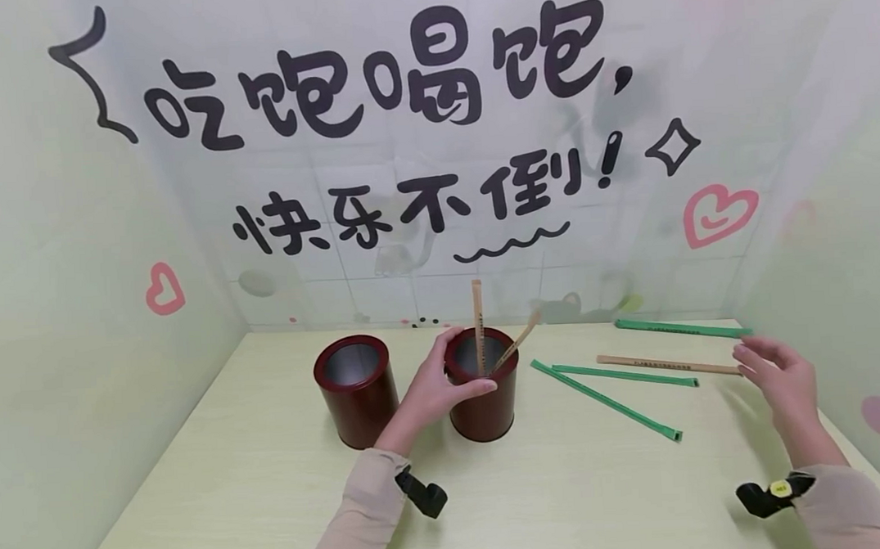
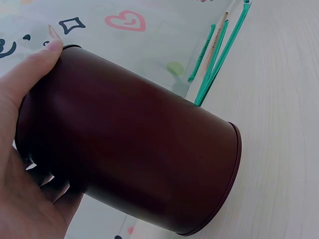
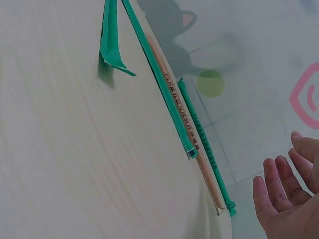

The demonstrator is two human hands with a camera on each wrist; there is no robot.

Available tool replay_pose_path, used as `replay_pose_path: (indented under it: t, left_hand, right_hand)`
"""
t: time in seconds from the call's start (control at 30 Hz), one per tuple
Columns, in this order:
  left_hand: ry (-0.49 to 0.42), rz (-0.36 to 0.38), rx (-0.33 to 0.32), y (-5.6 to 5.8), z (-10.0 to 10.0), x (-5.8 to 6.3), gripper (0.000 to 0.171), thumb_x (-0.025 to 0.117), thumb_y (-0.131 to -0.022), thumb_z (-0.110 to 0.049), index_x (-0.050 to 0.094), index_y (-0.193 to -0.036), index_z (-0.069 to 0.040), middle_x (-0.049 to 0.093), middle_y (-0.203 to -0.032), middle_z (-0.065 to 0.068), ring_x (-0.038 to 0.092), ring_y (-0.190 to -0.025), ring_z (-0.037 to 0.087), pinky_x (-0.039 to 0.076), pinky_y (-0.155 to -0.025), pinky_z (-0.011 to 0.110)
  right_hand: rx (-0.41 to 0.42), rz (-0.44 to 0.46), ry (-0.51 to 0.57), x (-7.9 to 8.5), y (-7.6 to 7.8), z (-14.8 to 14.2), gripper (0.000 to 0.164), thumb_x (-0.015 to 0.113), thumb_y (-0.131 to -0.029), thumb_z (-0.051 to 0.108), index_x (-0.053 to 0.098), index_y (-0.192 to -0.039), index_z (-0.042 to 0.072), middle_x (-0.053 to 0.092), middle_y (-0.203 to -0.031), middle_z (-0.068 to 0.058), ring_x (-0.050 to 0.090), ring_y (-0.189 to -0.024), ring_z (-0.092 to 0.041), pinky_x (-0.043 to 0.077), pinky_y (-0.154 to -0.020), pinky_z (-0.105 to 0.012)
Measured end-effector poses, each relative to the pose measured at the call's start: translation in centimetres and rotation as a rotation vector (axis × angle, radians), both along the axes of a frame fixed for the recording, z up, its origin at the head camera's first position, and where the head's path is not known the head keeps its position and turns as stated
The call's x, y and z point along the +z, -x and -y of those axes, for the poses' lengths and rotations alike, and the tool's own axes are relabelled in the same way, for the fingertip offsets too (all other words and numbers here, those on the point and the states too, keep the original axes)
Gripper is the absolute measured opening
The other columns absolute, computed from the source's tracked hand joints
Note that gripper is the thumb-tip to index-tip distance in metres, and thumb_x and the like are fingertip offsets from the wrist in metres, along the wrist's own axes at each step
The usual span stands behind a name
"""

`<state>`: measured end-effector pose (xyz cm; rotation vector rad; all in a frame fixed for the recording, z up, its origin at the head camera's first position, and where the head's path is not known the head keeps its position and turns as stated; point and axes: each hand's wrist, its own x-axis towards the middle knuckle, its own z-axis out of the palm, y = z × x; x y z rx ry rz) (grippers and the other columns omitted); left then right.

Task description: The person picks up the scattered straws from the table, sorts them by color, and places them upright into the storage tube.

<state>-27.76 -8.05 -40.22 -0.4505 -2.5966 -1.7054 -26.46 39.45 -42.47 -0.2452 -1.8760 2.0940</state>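
My left hand grips the right-hand dark red canister near its rim, thumb across the front. Two brown paper-wrapped straws stand in this canister, one upright and one leaning right. In the left wrist view the canister fills the middle, its inside hidden. My right hand hovers near the right end of a brown paper-wrapped straw. The right wrist view shows this hand with fingers loosely bent, holding nothing, apart from the brown straw.
A second dark red canister stands left of the held one. Green-wrapped straws lie on the table: one at the back, one in the middle, one slanting nearer. A printed wall sheet closes off the back.
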Motion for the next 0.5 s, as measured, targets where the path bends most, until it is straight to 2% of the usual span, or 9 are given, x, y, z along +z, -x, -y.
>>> replay_pose_path:
  t: [0.3, 0.5]
  left_hand:
    - [-0.003, -0.003, -0.003, 0.0, 0.0, 0.1, 0.093, 0.086, -0.078, -0.034, 0.032, -0.152, -0.018, 0.04, -0.155, 0.005, 0.045, -0.138, 0.027, 0.043, -0.112, 0.052]
    - [-0.01, -0.001, -0.006, 0.0, 0.1, 0.0, 0.091, 0.086, -0.078, -0.033, 0.032, -0.151, -0.021, 0.038, -0.157, 0.004, 0.043, -0.14, 0.027, 0.042, -0.112, 0.052]
  right_hand:
    - [-0.053, 0.076, -0.019, -1.1, 0.3, -0.9, 0.017, 0.07, -0.093, 0.013, 0.068, -0.09, 0.029, 0.066, -0.084, 0.027, 0.064, -0.073, 0.011, 0.052, -0.066, -0.006]
    - [-0.064, 0.16, -0.084, -1.6, 0.6, -1.8, 0.012, 0.071, -0.093, 0.022, 0.064, -0.095, 0.032, 0.061, -0.082, 0.031, 0.06, -0.072, 0.014, 0.05, -0.064, -0.004]
